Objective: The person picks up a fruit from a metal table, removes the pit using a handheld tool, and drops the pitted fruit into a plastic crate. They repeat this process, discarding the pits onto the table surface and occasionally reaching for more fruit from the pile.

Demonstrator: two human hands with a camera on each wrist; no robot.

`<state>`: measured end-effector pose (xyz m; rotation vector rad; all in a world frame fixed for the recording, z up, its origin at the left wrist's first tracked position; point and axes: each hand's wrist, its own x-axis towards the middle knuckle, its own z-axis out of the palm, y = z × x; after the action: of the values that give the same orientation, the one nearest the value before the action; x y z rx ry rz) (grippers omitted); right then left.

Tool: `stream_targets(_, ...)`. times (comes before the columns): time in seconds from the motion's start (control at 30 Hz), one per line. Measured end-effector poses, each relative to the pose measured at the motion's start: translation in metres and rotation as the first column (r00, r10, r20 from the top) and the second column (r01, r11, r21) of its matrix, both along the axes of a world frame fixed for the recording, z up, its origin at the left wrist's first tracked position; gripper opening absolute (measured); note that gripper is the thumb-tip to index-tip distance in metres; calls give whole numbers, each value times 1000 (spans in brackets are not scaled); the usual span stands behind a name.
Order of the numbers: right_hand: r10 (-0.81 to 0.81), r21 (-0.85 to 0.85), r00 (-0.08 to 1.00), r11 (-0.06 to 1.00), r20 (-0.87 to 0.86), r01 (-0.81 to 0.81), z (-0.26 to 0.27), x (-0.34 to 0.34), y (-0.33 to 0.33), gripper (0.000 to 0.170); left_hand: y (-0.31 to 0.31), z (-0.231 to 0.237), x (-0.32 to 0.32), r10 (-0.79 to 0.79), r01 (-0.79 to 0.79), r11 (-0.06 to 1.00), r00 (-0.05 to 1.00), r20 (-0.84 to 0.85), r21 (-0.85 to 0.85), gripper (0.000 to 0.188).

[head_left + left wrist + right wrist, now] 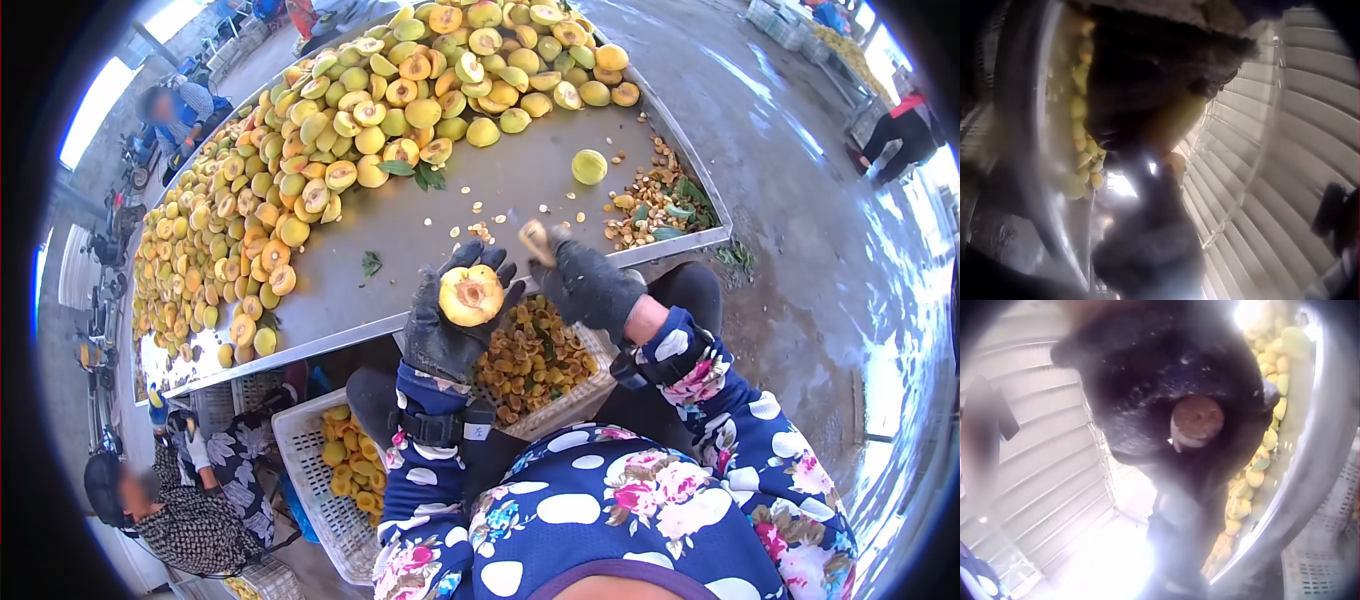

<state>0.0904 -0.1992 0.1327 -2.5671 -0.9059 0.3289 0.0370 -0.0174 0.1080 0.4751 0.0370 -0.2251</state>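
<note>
My left hand [437, 322], in a dark glove, holds a halved peach [471, 296] with its cut face and reddish-brown centre turned up. Dark-gloved too, my right hand [592, 285] is just to the right and grips a tool by its wooden handle [535, 240]. The handle's round end [1199, 419] pokes out of the fist in the right wrist view; the tool's working end is hidden. Below both hands, a crate [597, 376] holds small brownish-yellow fruit pieces. In the left wrist view the left hand [1147, 75] is dark and blurred above the right hand [1150, 244].
A metal-topped table [420, 235] bears a large heap of halved peaches [300, 160]. A whole-looking green-yellow peach [589, 167] lies apart, near pits and leaves [655, 205]. Another white crate [310, 480] with peach halves stands left. A seated person [170, 500] works at lower left.
</note>
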Motion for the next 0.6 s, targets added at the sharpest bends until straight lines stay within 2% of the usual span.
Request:
stream_targets(0.03,-254,209,867,906,-428,368,24,-4,-1,24,2,-3,-3,-4,4,998,1000,1,-64,59)
stream_targets(0.07,-248,207,871,909,-424,361,22,-7,-2,24,5,-7,-4,-4,4,992,1000,4,-128,62)
stream_targets(0.1,32,419,989,908,-147,33,15,-14,-5,22,7,-11,-5,22,-32,985,998,-62,-169,65)
stream_targets(0.13,268,515,946,794,182,-324,7,-21,-5,20,11,-17,-6,26,-37,985,998,-66,-170,65)
stream_targets(0.17,74,367,778,907,-624,208,1,-25,0,18,15,-25,-5,11,-36,962,995,-96,-271,66)
stream_targets(0.2,73,364,777,908,-625,208,3,-29,3,18,18,-36,-3,-10,-37,929,992,-125,-369,67)
stream_targets(0.23,145,440,910,897,-388,45,8,-34,7,19,21,-58,3,-52,31,858,998,-26,-513,69)
stream_targets(0.27,212,467,970,874,-122,-132,11,-37,9,20,18,-53,1,-53,31,856,998,-28,-517,69)
stream_targets(0.33,228,452,968,878,-107,-156,5,-35,13,24,9,-38,-4,101,-110,979,993,-64,-173,71)
stream_targets(0.4,206,315,972,935,-112,-162,1,-35,15,27,7,-43,-2,85,-95,967,995,-54,-236,70)
stream_targets(0.47,209,289,975,940,-75,-179,-8,-35,18,26,3,-42,-4,68,-78,951,997,-44,-298,70)
stream_targets(0.53,212,260,977,946,-39,-195,-14,-36,19,26,-1,-34,-9,96,-120,977,985,-140,-176,66)
stream_targets(0.6,217,206,976,955,4,-213,-17,-38,20,24,-1,-32,-10,87,-113,978,985,-146,-177,66)
